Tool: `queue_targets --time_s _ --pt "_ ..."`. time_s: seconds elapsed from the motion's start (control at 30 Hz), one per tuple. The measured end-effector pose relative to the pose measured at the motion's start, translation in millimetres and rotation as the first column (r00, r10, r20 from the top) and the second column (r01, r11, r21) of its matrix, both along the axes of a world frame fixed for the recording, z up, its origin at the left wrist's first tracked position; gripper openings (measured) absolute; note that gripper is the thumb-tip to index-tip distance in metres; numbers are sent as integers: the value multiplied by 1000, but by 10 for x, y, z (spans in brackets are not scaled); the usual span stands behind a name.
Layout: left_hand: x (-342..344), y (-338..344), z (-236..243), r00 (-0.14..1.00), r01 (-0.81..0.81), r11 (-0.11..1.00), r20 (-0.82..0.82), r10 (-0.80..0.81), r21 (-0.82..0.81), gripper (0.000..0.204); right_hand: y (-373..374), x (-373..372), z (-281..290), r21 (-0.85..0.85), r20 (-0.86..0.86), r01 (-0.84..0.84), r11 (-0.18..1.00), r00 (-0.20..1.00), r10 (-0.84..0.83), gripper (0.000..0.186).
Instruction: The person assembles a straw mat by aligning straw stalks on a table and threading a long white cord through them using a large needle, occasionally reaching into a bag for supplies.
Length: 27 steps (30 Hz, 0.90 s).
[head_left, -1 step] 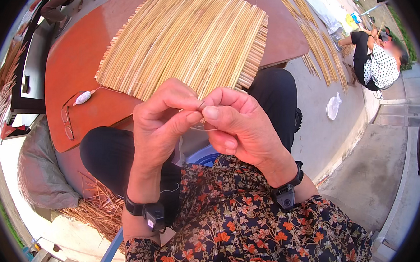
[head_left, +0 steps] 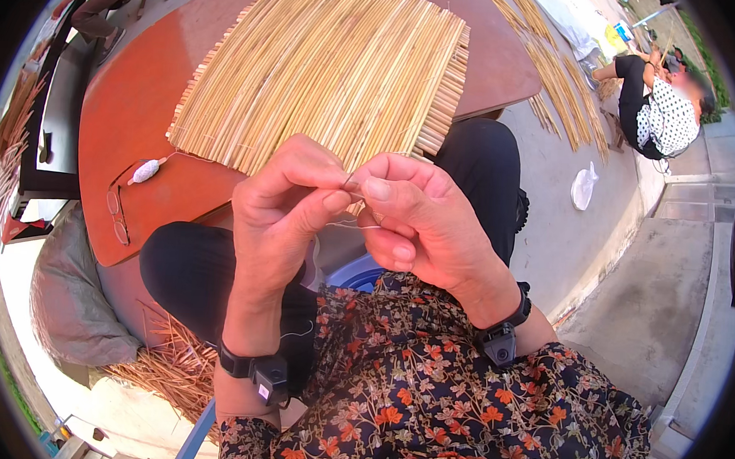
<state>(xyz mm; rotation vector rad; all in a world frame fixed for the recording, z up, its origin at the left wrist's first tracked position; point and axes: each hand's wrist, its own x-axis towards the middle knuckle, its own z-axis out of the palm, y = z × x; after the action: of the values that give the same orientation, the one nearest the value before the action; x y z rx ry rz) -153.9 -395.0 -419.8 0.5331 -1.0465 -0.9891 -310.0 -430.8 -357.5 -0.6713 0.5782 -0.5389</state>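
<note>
In front of my lap, my left hand [head_left: 276, 204] and my right hand [head_left: 425, 212] meet at the fingertips, both pinched closed. A thin dark sliver that looks like a needle [head_left: 349, 181] stands out from my left thumb and forefinger. White thread [head_left: 344, 223] runs below the fingers, and my right hand grips it; its tip between the fingers is too fine to make out. Just beyond my hands lies a mat of straight tan stalks [head_left: 318, 69] side by side, its near edge partly hidden by them.
The mat rests on a reddish-brown table [head_left: 134, 76]. Eyeglasses [head_left: 117, 215] and a white thread bundle [head_left: 146, 170] lie at its left. Loose stalks [head_left: 558, 82] are on the ground at right, near a seated person [head_left: 664, 112]. Broken stalks [head_left: 173, 373] lie at lower left.
My fingertips have drawn slightly apart. The right thumb has shifted a little to the right and up, and the dark sliver shows more clearly.
</note>
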Motion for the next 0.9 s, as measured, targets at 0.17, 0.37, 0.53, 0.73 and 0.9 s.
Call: queue_targets --time_s 0.17,0.37,0.53,0.73,0.9 --pt "-24 9 32 997 -25 998 -65 29 61 9 25 15 6 -70 -59 28 997 998 -32 16" --pt "-44 12 -20 999 -27 992 -40 32 127 9 52 32 -12 -309 -197 92 947 968 -158 10" --pt "-112 6 -14 960 128 976 -268 -77 178 9 65 1 42 -519 -210 139 843 936 -283 7" --pt "-110 29 -46 913 273 941 -362 -187 201 11 83 81 56 -765 -75 241 597 888 -454 3" --pt "-92 24 -64 923 221 955 -358 -139 199 13 51 121 49 -937 -81 113 329 848 -523 5"
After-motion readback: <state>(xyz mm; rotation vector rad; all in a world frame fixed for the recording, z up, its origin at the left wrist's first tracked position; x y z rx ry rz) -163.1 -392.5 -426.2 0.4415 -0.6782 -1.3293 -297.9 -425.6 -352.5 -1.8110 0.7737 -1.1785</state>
